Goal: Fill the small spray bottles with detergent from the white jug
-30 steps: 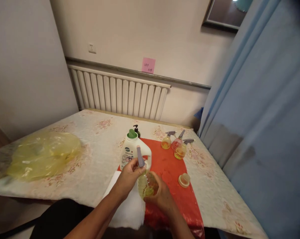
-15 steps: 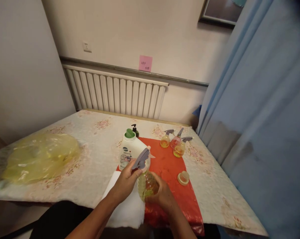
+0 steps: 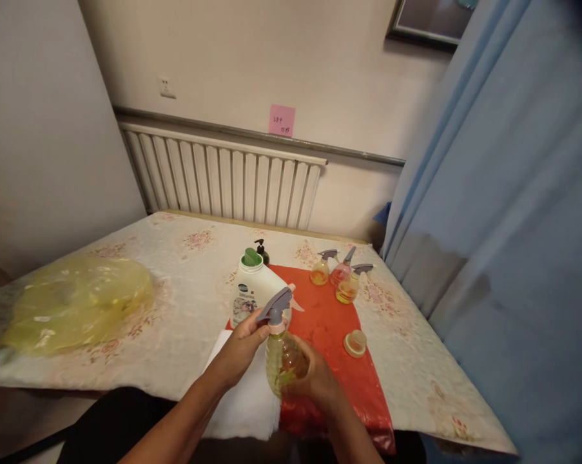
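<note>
Between my hands is a clear, ribbed spray bottle [image 3: 277, 366] with yellowish liquid in it. My right hand [image 3: 320, 381] wraps round the right side of its body. At the neck, the fingers of my left hand [image 3: 246, 343] are closed on the grey sprayer head [image 3: 276, 307], just above or at its pink collar. The sprayer's nozzle end points away to the right. Directly behind stands a white jug [image 3: 243, 303] with a green measuring cap [image 3: 252, 257] tilted in its mouth. Part of the bottle is hidden by my right fingers.
A red plastic sheet [image 3: 314, 306] and a white cloth [image 3: 242, 407] lie on the floral tablecloth [image 3: 189, 270]. Three spray bottles [image 3: 347, 291] stand back right. A translucent cap [image 3: 355, 343] rests at right, a dark pump bottle [image 3: 261, 252] behind the jug, a yellow plastic bag [image 3: 82, 303] at left.
The sprayer head now sits straighter on the bottle's neck, and its pink collar shows more. My left fingers have shifted slightly left. My right hand stays round the bottle.
</note>
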A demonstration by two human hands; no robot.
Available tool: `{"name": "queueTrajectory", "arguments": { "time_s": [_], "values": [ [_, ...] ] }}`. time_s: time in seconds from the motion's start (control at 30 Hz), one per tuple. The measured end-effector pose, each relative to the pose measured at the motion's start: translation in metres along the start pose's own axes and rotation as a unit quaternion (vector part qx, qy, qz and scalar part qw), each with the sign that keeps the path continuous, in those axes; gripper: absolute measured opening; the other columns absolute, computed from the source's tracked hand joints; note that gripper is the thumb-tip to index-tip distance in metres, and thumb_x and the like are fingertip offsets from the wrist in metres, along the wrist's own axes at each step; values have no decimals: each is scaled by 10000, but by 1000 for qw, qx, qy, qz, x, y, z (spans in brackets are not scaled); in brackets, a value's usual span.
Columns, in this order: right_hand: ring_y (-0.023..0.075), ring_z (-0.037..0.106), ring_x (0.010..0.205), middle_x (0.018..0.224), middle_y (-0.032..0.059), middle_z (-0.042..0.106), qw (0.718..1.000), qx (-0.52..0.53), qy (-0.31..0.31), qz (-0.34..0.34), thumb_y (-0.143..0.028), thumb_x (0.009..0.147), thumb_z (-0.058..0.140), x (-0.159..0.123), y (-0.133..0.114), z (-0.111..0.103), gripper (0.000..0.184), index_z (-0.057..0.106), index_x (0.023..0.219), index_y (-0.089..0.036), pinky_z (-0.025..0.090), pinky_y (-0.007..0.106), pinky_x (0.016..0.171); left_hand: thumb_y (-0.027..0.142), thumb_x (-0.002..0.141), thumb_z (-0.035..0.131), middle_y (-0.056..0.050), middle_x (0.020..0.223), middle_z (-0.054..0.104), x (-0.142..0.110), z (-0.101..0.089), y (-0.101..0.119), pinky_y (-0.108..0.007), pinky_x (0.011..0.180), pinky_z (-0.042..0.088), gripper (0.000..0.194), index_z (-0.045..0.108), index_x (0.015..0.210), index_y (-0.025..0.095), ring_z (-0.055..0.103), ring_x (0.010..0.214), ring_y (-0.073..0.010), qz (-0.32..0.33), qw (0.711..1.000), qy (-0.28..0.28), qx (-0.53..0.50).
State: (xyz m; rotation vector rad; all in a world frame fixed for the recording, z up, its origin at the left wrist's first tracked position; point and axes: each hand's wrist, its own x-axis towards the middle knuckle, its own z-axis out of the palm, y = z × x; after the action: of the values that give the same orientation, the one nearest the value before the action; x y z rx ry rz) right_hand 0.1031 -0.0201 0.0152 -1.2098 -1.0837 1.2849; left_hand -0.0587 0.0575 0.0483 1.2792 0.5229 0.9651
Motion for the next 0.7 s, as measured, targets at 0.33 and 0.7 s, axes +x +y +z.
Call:
{"name": "queueTrajectory", "arguments": {
  "time_s": [0.33, 0.7],
  "values": [
    [275, 654, 1067, 1161, 42, 701, 1000, -6, -6, -27, -74, 453, 789, 1, 4, 1, 821, 594, 1232, -249, 510, 417, 937, 333, 815, 709, -46, 1153, 714, -1, 7, 11, -370, 1005, 414, 453, 633, 1255, 252, 619, 1095, -245, -20, 999, 23, -9],
    [260, 662, 1027, 1129, 35, 711, 998, -43, 4, -43, -67, 487, 748, 1, 2, 1, 753, 608, 1205, -243, 524, 394, 901, 299, 760, 769, -67, 1049, 734, 4, 3, 7, -336, 925, 415, 425, 686, 1162, 190, 633, 1012, -237, -28, 996, 23, -79]
  ]
}}
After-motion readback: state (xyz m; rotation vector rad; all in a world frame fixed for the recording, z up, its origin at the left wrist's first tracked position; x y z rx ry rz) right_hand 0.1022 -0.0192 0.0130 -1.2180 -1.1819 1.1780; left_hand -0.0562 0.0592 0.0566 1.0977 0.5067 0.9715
